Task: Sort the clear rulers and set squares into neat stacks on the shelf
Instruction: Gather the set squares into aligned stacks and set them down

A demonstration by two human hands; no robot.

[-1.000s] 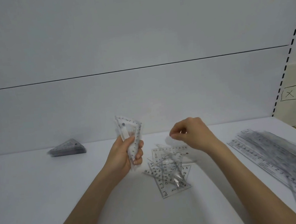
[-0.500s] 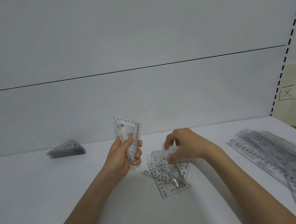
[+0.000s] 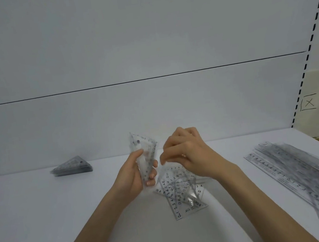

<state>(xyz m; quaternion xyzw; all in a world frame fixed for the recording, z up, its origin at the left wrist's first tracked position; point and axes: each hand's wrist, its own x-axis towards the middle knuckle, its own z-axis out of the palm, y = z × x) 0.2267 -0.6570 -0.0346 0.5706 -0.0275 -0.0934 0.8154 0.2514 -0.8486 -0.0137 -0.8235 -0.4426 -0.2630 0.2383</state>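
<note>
My left hand [image 3: 132, 178] grips a small bunch of clear set squares [image 3: 145, 150] upright above the white shelf [image 3: 45, 217]. Just to its right, my right hand [image 3: 189, 153] hovers with curled fingers and pinches the edge of one clear set square [image 3: 167, 165], which is faint and hard to make out. Below that hand lies a loose pile of clear set squares [image 3: 184, 196], criss-crossed on the shelf. A neat stack of set squares [image 3: 72, 167] sits at the back left.
Several long clear rulers [image 3: 295, 172] lie in an overlapping row on the right part of the shelf, reaching toward its front right corner. A white back wall [image 3: 153, 111] rises behind. A slotted upright [image 3: 307, 60] marks the right end.
My right hand dipped into the loose pile, then rose again and moved left toward the bunch in my left hand. My left hand stayed nearly still.
</note>
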